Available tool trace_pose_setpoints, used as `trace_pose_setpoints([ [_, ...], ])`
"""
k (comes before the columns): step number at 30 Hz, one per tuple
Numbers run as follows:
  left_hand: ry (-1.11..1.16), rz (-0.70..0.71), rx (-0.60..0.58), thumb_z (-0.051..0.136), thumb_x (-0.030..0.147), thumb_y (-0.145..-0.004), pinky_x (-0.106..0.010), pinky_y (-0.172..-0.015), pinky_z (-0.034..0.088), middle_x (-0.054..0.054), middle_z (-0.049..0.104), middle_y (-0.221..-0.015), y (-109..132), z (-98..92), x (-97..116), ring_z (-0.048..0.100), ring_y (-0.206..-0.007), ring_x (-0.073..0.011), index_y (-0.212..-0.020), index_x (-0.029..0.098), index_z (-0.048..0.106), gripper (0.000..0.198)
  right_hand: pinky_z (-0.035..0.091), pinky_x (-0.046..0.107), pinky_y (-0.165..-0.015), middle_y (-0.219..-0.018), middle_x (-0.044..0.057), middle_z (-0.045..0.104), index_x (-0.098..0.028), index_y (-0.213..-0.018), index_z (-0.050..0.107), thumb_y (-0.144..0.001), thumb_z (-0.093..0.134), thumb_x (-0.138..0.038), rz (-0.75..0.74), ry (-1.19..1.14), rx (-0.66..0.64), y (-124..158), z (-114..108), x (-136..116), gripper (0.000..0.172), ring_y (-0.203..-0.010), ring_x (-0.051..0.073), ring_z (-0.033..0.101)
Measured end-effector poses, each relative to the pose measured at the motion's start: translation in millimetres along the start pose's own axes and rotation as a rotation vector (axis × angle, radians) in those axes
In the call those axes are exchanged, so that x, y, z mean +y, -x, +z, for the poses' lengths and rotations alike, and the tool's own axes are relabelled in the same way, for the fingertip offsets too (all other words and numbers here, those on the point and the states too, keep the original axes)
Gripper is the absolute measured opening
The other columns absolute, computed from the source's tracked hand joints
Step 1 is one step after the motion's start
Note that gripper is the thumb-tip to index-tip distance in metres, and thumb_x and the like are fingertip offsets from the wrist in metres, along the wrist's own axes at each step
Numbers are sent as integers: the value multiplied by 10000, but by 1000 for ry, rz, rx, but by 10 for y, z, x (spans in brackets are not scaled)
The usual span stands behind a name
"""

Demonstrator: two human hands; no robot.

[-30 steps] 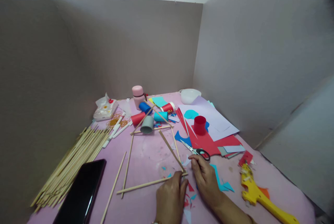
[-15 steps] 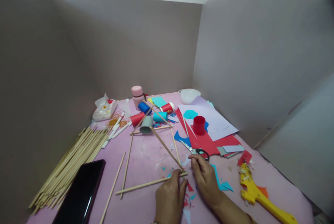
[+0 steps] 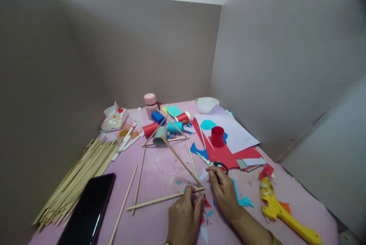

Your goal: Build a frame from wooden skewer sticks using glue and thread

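A frame of thin wooden sticks point(image 3: 160, 200) stands on the pink table, several sticks meeting at its corners. At its near right corner, my left hand point(image 3: 183, 214) is closed with thumb and fingers around the crossing sticks. My right hand point(image 3: 223, 191) is just right of that corner, thumb pressed against curled fingers; whatever they pinch is too small to make out. Beyond the right hand lie scissors point(image 3: 205, 159) with black handles. One slanted stick point(image 3: 180, 159) rises from the held corner toward a grey paper cup point(image 3: 160, 136).
A bundle of sticks point(image 3: 80, 180), a black phone point(image 3: 88, 208) and a loose stick point(image 3: 124, 203) lie left. Rubber bands point(image 3: 123, 133) lie behind. Red paper point(image 3: 223, 157), a red cup point(image 3: 217, 136) and a yellow glue gun point(image 3: 281, 212) are right. Grey partitions point(image 3: 137, 50) surround the table.
The slanted stick's upper end has shifted slightly left. My left hand has moved a little left and its fingers have shifted at the corner. My right hand stays almost the same.
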State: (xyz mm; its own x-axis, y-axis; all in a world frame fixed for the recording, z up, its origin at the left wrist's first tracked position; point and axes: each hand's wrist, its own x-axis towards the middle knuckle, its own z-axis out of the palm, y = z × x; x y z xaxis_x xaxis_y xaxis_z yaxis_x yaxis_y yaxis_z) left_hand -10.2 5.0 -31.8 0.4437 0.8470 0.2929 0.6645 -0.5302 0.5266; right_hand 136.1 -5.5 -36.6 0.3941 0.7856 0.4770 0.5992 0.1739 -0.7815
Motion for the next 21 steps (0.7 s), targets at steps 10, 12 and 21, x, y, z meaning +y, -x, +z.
trace_pose_setpoints([
  [10,-168,-423,292,423,427,-859,-253,-560,428,-7,720,-748,135,-1118,-580,673,-607,-186,-936,246,597,263,484,274,-645,-796,60,676,-176,-921,608,-944,392,-366,48,-2,-43,-124,-150,-82,289,-715,194,620],
  [12,-314,-507,205,378,443,-864,-282,-600,437,-36,737,-824,238,-1360,-731,691,-711,-232,-990,247,604,324,478,270,-621,-765,53,670,-179,-904,608,-938,398,-375,52,11,-67,-147,-186,-111,290,-683,191,612],
  [21,-298,-477,15,325,441,-877,-328,-785,507,-49,720,-1048,653,-1382,-892,673,-945,-233,-1006,221,637,403,489,338,-599,-861,81,692,-212,-940,616,-853,484,-447,141,295,-100,102,-1044,60,283,-680,237,644],
])
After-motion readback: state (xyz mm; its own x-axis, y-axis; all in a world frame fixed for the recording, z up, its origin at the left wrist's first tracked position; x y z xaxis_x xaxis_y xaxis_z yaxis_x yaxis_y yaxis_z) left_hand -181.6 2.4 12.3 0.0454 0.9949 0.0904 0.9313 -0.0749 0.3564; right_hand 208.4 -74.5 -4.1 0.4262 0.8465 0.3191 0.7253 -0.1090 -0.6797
